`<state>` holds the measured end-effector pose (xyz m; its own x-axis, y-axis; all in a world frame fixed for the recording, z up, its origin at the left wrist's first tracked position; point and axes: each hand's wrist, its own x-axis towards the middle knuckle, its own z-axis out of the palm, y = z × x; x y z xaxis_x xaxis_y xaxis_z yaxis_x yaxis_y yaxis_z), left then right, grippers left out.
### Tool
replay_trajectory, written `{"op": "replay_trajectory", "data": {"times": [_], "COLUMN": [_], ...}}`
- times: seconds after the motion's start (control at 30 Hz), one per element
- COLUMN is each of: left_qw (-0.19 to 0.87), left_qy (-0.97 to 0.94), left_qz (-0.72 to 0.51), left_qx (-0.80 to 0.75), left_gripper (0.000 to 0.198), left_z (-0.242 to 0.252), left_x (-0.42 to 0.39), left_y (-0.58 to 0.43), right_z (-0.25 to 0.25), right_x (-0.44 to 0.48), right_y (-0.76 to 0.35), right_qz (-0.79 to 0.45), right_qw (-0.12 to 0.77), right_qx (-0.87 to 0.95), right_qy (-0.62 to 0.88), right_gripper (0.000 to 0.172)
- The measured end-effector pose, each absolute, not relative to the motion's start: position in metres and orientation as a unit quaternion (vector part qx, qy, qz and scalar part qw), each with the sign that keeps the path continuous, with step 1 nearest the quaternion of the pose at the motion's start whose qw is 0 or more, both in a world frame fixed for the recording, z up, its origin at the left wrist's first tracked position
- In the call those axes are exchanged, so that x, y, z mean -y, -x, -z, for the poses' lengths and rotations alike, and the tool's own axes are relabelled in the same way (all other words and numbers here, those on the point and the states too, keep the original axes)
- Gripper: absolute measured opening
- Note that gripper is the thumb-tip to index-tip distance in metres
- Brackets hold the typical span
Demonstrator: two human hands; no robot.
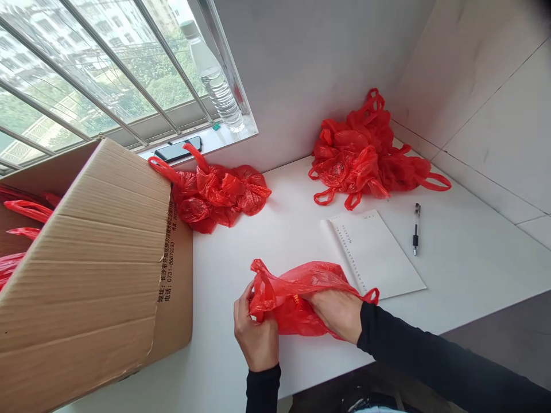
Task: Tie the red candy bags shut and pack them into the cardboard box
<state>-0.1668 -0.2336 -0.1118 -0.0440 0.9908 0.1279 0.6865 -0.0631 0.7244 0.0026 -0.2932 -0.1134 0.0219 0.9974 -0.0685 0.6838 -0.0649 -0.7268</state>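
Note:
A red plastic bag (pixel 301 275) with loop handles is between my hands, over the front part of the white table. My left hand (pixel 257 331) grips the bag's left side near one handle, thumb in front and fingers behind. Through the bag's mouth goes my right hand (pixel 338 310), its fingers hidden by the red film, so I cannot tell whether they hold anything. One handle loop stands up above my left hand; another lies by my right wrist. Behind the bag is an open notebook (pixel 379 252) with writing down its left side.
A large open cardboard box (pixel 107 258) with red bags inside takes up the left. Red bag bundles lie by the window (pixel 219 192) and in the back corner (pixel 361 155). A pen (pixel 416 229) lies right of the notebook. A phone (pixel 178 150) and water bottle (pixel 217 83) are on the sill.

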Motion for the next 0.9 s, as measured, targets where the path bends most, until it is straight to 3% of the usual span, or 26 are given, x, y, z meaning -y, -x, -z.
{"op": "replay_trajectory", "data": {"times": [0.2,0.47,0.67,0.8,0.9], "left_qw": [0.239,0.215,0.274,0.256,0.186], "left_qy": [-0.668,-0.651,-0.648,-0.660,-0.699], "left_qz": [-0.282,-0.315,-0.310,-0.320,-0.314], "left_qx": [-0.645,-0.656,-0.639,-0.630,-0.614], "left_gripper": [0.063,0.044,0.049,0.052,0.057], "left_z": [0.112,0.114,0.101,0.090,0.093], "left_x": [0.234,0.232,0.243,0.248,0.247], "left_y": [0.172,0.168,0.169,0.172,0.172], "right_z": [0.114,0.099,0.064,0.035,0.025], "right_x": [0.298,0.309,0.305,0.319,0.336], "right_y": [-0.007,-0.014,-0.022,-0.037,-0.058], "right_qz": [-0.268,-0.254,-0.236,-0.235,-0.211], "right_qw": [0.215,0.139,0.106,0.149,0.232], "right_qx": [0.681,0.713,0.719,0.731,0.701], "right_qy": [0.647,0.639,0.645,0.623,0.641], "right_gripper": [0.025,0.030,0.034,0.046,0.042]}}
